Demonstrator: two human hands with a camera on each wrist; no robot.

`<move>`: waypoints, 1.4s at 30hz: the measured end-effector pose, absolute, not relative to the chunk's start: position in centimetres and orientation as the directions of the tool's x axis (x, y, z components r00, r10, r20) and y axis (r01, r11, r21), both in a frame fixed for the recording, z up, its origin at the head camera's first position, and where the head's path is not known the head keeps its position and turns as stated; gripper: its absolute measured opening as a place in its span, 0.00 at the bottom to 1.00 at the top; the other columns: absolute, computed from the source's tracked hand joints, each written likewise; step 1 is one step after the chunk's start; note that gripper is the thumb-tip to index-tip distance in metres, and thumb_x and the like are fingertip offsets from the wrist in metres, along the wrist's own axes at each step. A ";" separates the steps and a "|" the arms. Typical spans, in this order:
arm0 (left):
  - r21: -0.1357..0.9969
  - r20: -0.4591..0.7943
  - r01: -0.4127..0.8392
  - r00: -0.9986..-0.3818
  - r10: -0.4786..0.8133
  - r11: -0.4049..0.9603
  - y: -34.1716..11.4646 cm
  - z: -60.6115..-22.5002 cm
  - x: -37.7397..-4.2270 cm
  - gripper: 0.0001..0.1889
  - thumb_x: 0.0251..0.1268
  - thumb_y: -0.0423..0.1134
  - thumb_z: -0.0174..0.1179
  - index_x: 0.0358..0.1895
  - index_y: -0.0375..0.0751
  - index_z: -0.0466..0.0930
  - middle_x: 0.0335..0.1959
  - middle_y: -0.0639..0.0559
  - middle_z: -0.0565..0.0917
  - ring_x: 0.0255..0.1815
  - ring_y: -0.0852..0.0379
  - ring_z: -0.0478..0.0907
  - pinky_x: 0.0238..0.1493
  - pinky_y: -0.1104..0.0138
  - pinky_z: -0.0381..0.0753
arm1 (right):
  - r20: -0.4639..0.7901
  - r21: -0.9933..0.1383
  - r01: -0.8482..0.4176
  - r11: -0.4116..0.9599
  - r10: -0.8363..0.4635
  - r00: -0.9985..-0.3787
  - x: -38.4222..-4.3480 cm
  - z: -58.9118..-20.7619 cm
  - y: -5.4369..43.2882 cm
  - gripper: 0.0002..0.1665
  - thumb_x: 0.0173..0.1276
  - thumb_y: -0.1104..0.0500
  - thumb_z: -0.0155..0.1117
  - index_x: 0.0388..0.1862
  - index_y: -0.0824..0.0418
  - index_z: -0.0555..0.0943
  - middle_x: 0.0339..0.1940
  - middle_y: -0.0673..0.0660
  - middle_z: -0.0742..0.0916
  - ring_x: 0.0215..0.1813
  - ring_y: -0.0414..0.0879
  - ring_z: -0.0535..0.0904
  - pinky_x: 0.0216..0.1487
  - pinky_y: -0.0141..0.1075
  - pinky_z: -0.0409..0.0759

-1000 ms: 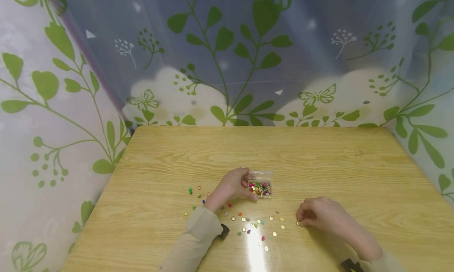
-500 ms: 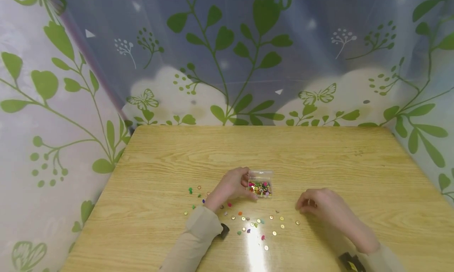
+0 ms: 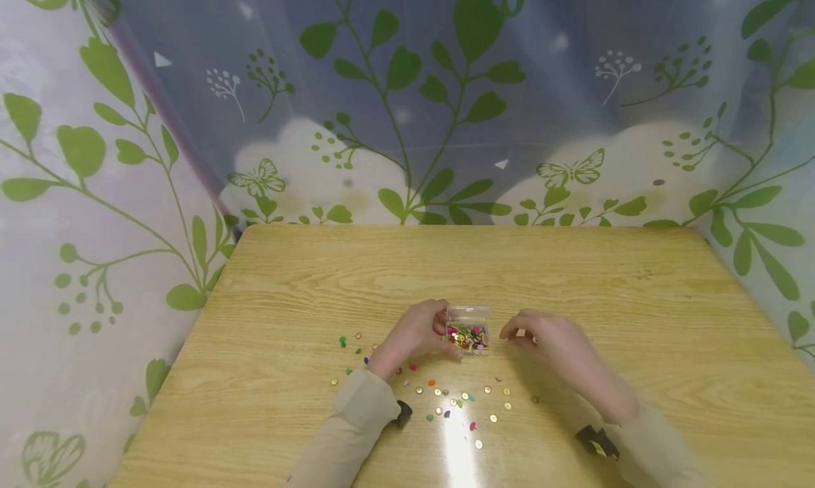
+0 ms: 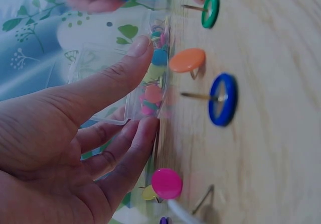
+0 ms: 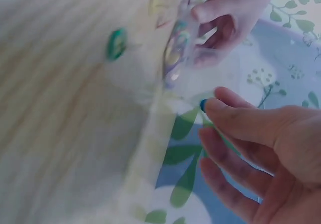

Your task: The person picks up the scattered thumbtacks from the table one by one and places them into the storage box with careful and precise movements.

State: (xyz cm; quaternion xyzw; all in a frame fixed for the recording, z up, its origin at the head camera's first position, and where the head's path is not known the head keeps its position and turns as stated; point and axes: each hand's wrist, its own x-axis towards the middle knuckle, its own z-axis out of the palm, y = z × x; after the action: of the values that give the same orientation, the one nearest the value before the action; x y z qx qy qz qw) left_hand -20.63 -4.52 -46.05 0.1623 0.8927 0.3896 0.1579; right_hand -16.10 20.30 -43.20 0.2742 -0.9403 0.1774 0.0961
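Note:
A small clear plastic box, its lid tipped back, holds many colourful thumbtacks. My left hand grips the box at its left side, with the thumb along the front and the other fingers behind. Just right of the box, apart from it, my right hand hovers over the table. Between its thumb and forefinger is pinched a blue thumbtack, mostly hidden by the fingertips. In the left wrist view, an orange thumbtack and a dark blue thumbtack lie close to the box.
Loose thumbtacks, several with brass undersides up, are scattered over the wooden table in front and to the left of the box. One lies alone below the right hand. A leaf-patterned curtain hangs behind the table's far edge.
My right hand has lifted from beside a lone thumbtack on the table and moved left and away from me, up to the box. The left hand and the box have stayed put.

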 end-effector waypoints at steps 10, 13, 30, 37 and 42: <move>0.747 -0.169 0.148 -0.901 0.400 0.648 -4.4 -45.9 -20.6 0.33 0.38 0.42 0.85 0.52 0.44 0.80 0.42 0.55 0.81 0.41 0.59 0.77 0.43 0.66 0.80 | 0.474 -0.302 -0.635 0.711 -0.465 -0.747 -17.1 -43.1 17.4 0.13 0.52 0.67 0.80 0.34 0.53 0.87 0.31 0.47 0.90 0.23 0.35 0.79 0.21 0.25 0.71; 0.747 -0.177 0.140 -0.900 0.398 0.650 -4.4 -45.8 -20.6 0.33 0.39 0.42 0.85 0.53 0.43 0.80 0.43 0.55 0.81 0.42 0.59 0.77 0.45 0.66 0.81 | 0.451 -0.313 -0.617 0.722 -0.459 -0.766 -16.8 -43.1 17.9 0.13 0.54 0.68 0.79 0.35 0.53 0.87 0.31 0.47 0.90 0.24 0.35 0.79 0.22 0.25 0.71; 0.747 -0.177 0.139 -0.901 0.396 0.650 -4.4 -46.0 -20.5 0.32 0.40 0.43 0.84 0.53 0.45 0.80 0.40 0.56 0.80 0.39 0.59 0.75 0.42 0.66 0.79 | 0.111 -0.391 -0.604 0.694 -0.616 -0.780 -13.4 -44.6 23.4 0.17 0.49 0.46 0.81 0.35 0.49 0.85 0.32 0.40 0.85 0.32 0.33 0.78 0.34 0.30 0.80; 0.744 -0.166 0.156 -0.898 0.407 0.649 -4.5 -46.1 -20.6 0.31 0.40 0.44 0.83 0.52 0.45 0.80 0.41 0.56 0.80 0.40 0.59 0.75 0.43 0.65 0.79 | 0.039 -0.458 -0.577 0.676 -0.633 -0.773 -13.1 -44.9 23.7 0.13 0.52 0.54 0.80 0.29 0.47 0.82 0.29 0.36 0.83 0.30 0.28 0.74 0.33 0.29 0.78; 0.743 -0.165 0.160 -0.897 0.410 0.649 -4.5 -46.1 -20.5 0.31 0.41 0.44 0.83 0.51 0.45 0.80 0.41 0.56 0.80 0.40 0.59 0.75 0.43 0.65 0.80 | 0.034 -0.480 -0.550 0.683 -0.612 -0.790 -13.3 -45.2 23.6 0.12 0.52 0.56 0.79 0.25 0.47 0.82 0.26 0.34 0.83 0.28 0.26 0.72 0.30 0.28 0.76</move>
State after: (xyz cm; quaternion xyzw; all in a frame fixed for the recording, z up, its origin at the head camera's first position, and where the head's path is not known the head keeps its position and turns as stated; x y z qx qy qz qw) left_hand -20.55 -4.54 -46.11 0.1595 0.8937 0.3871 0.1614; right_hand -13.26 23.59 -45.18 0.3176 -0.9151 0.2397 -0.0648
